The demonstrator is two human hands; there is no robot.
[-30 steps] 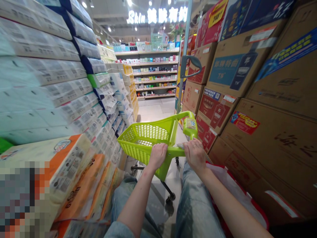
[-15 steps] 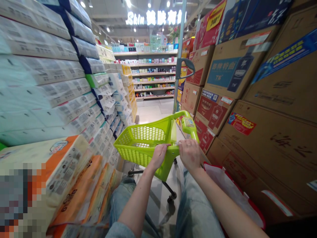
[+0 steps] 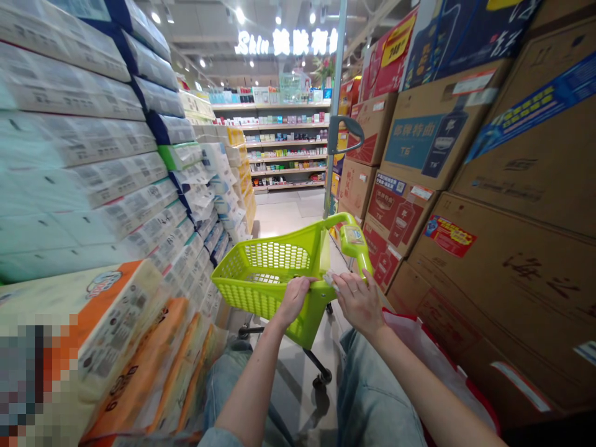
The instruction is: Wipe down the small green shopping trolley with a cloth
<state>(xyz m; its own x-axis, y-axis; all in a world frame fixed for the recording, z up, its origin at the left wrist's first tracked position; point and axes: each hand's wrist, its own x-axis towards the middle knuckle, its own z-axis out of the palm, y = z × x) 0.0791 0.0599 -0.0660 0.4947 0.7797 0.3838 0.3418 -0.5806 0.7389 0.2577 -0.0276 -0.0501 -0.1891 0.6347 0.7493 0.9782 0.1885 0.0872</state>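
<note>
A lime-green plastic shopping cart with perforated basket walls stands in front of my legs. My left hand is closed over the near top rim of the cart. At the cart's near corner, my right hand has its fingers bent around a small crumpled white tissue, pressed against the green plastic. The hand partly hides the tissue. Just above it, the thick green handle curves up and carries a small label. Inside the basket, the perforated floor shows through.
Stacked packs of paper tissues line the left, with orange-and-cream packs close by. Cardboard cartons rise on the right. A red-edged white bag sits beside my right leg. Ahead stand a metal post and product shelves.
My right hand has slid down and slightly back along the cart's corner, and more of the white tissue shows. My left hand keeps its hold on the rim. The view has shifted slightly.
</note>
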